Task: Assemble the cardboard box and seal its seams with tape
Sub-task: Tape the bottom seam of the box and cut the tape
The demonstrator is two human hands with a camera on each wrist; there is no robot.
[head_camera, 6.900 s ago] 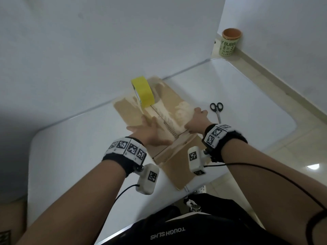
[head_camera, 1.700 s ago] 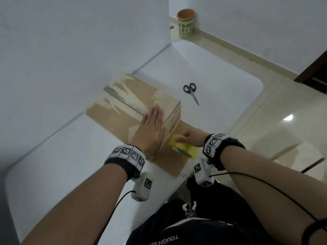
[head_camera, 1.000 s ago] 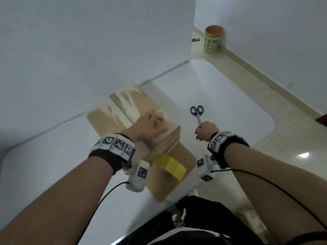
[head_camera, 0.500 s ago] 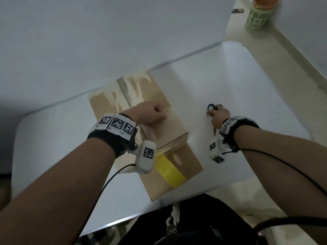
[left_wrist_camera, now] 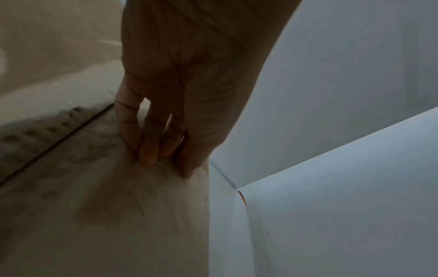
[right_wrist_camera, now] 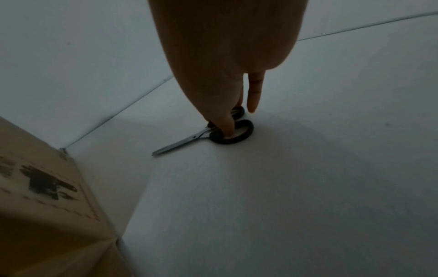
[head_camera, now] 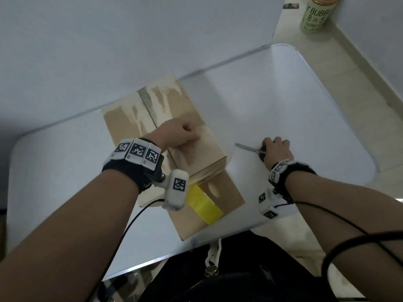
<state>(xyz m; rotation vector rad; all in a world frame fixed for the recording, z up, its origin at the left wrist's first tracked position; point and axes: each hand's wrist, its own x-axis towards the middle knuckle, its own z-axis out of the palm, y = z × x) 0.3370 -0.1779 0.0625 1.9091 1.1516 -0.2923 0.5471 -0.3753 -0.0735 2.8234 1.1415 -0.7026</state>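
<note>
Scissors lay on the white table, right hand fingers in their black loops, seen only at the wrist, while left hand fingers pressed bunched on the matte cardboard box.

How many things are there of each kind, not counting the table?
Cardboard box: 1
Yellow tape roll: 1
Scissors: 1
Green cup: 1
Total: 4
</note>
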